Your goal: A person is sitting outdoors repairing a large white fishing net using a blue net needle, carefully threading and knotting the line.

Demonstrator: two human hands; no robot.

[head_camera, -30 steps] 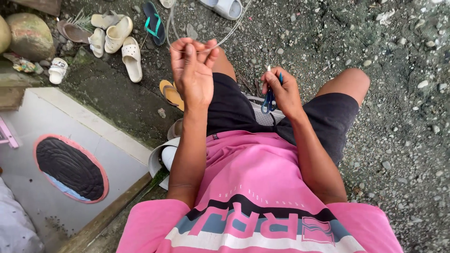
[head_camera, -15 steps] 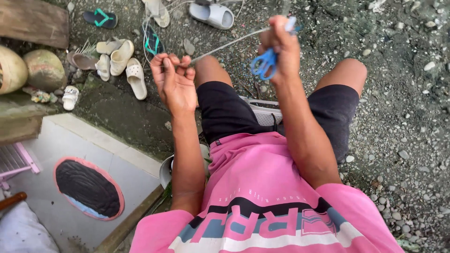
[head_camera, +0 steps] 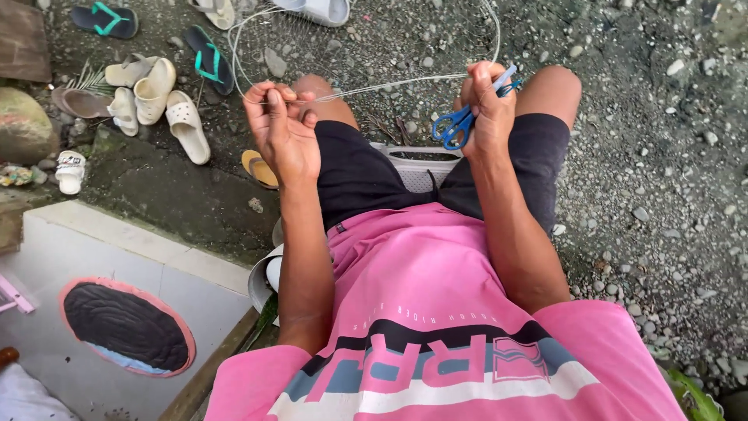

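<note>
I sit on gravel in a pink shirt and black shorts. My left hand (head_camera: 282, 129) is raised over my left knee and pinches a thin pale line (head_camera: 389, 84) that runs taut across to my right hand (head_camera: 489, 105). My right hand grips blue-handled scissors (head_camera: 460, 121) together with the other end of the line. The line loops on in a wide curve (head_camera: 249, 31) over the ground beyond my knees. A white mesh basket (head_camera: 417, 168) shows between my thighs, mostly hidden by my legs.
Several sandals and slippers (head_camera: 156, 97) lie scattered at the upper left, beside a round stone (head_camera: 23, 125). A tiled step with an oval dark mat (head_camera: 125, 327) lies at the lower left. Loose gravel (head_camera: 662, 156) covers the right side.
My hands have moved apart, stretching the line between them. My right hand with the scissors went from my knee up to the line; the left hand shifted left.
</note>
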